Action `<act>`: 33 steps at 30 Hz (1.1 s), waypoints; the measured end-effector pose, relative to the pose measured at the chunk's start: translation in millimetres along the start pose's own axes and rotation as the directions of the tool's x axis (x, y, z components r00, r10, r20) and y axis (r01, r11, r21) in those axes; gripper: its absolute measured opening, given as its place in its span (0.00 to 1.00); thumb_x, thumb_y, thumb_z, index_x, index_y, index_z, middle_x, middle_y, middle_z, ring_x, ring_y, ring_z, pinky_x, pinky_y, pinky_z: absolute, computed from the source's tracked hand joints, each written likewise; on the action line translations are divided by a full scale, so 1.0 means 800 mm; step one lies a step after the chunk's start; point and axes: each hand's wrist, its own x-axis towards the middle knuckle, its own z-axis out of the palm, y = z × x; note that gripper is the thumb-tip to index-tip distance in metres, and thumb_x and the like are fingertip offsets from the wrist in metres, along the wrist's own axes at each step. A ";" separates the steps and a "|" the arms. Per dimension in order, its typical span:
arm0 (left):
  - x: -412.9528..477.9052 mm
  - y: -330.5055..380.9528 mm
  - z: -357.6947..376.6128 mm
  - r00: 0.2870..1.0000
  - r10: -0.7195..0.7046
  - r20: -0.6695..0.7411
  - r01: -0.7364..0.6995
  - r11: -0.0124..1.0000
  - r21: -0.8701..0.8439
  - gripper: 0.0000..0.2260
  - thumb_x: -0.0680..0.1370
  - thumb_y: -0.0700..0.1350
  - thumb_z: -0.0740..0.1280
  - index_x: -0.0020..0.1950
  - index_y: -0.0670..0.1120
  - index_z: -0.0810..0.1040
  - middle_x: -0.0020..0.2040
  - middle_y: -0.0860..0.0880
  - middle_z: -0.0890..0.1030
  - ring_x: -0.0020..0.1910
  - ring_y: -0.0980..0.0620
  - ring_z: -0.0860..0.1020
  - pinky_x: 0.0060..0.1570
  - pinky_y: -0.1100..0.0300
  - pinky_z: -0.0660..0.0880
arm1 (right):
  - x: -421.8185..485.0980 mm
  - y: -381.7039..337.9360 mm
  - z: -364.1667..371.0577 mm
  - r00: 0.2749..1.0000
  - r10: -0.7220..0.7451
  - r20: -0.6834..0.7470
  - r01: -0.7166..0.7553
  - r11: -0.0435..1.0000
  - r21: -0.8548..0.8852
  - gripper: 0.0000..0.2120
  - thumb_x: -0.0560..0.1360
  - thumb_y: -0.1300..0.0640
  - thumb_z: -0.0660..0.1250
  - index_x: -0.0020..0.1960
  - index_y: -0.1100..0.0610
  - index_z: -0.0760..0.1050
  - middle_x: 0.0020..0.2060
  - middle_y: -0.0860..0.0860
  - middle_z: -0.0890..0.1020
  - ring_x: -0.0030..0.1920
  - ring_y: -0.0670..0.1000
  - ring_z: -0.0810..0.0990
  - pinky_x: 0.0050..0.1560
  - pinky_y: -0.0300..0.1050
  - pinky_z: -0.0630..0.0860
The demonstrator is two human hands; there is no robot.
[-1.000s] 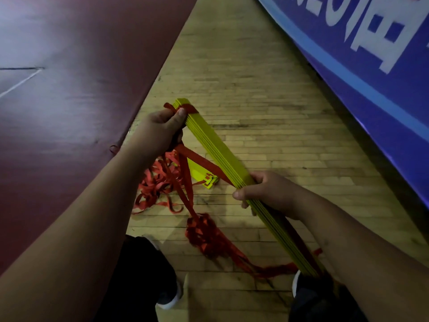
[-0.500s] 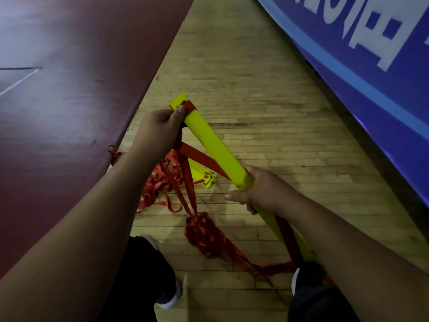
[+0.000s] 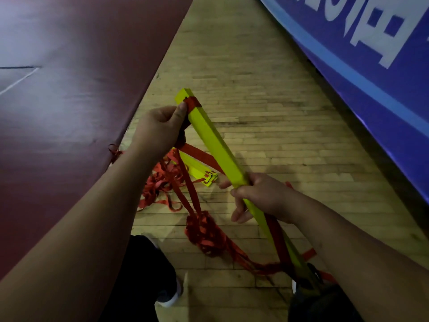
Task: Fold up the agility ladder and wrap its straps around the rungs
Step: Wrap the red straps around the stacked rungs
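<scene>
Stacked yellow rung bundle is held off the floor. It slants from approx 11 o'clock of frame centre down to 5 o'clock, far end up, near end lost behind dark clothing at bottom rt. Red strap makes one band round the bundle just below its far tip.

L hand sits at 10 o'clock of centre, at the bundle's far end — fingers curled, thumb tip pressed onto the strap band. The strap runs out under the palm and down. R hand is at 4 o'clock of centre, mid-bundle, fingers clenched round the yellow stack. A couple of its fingertips poke out on the 9 o'clock side.

Another strap run goes diagonally from below the L hand to the bundle just above the R hand. Two more drop from the L hand to a knotted strap heap on the wooden floor at 6 o'clock.

A looser strap tangle lies at 8 o'clock of centre, w/ loose yellow rungs just beside it, under the held bundle. More strap trails along the bundle's near half twd 5 o'clock.

Maroon mat fills the 9–11 o'clock side. Blue banner w/ white lettering is at 1–3 o'clock. Dark shoe w/ white sole at 7 o'clock.
</scene>
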 end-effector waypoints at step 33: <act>0.003 -0.007 -0.016 0.985 -0.032 0.167 0.031 0.999 0.008 0.26 0.88 0.62 0.59 0.52 0.45 0.88 0.36 0.44 0.74 0.29 0.51 0.67 0.31 0.58 0.64 | 0.001 -0.002 -0.018 0.989 -0.024 -0.146 0.044 0.990 0.133 0.17 0.72 0.45 0.82 0.59 0.46 0.85 0.53 0.51 0.90 0.51 0.62 0.90 0.53 0.62 0.84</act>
